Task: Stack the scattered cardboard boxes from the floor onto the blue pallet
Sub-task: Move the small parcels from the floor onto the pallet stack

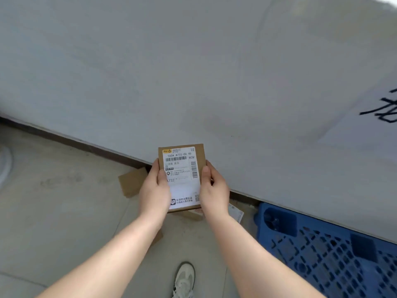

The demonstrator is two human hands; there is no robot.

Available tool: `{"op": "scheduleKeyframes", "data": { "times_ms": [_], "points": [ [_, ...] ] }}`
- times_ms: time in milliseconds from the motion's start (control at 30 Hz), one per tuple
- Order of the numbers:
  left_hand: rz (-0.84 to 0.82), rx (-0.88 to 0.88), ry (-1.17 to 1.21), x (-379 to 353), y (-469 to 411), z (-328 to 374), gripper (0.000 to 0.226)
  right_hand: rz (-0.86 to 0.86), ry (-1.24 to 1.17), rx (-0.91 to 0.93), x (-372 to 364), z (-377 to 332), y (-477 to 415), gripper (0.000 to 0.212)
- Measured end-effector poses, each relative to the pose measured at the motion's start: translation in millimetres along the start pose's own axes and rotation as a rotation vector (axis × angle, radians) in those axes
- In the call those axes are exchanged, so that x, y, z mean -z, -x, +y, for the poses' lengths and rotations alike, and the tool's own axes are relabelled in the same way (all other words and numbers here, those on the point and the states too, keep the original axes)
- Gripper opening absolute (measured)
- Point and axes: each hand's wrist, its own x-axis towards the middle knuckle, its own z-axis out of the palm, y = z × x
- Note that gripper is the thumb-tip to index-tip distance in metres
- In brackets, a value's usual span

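I hold a small flat cardboard box (182, 166) with a white shipping label in front of me, above the floor. My left hand (153, 190) grips its left edge with the thumb on top. My right hand (213, 190) grips its right edge the same way. The blue pallet (335, 252) lies on the floor at the lower right, against the wall. Another cardboard box (132, 182) lies on the floor near the wall, partly hidden behind my left hand. A further box (235, 211) with a label peeks out beside my right wrist.
A grey wall (193, 72) fills the upper view and meets the tiled floor (64, 201) along a dark baseboard. My white shoe (184, 280) stands at the bottom centre. A white object (5, 164) shows at the left edge.
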Motion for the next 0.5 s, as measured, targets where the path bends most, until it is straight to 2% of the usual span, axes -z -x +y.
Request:
{"op": "scheduleKeyframes", "data": {
  "times_ms": [267,500],
  "points": [
    [-0.149,-0.181,-0.133,13,99,70,0.033,0.172,-0.043,0.012,91,-57,87,0.035],
    [-0.285,-0.224,-0.179,6,186,104,0.038,0.262,-0.073,0.042,175,-69,158,0.037]
  ]
}}
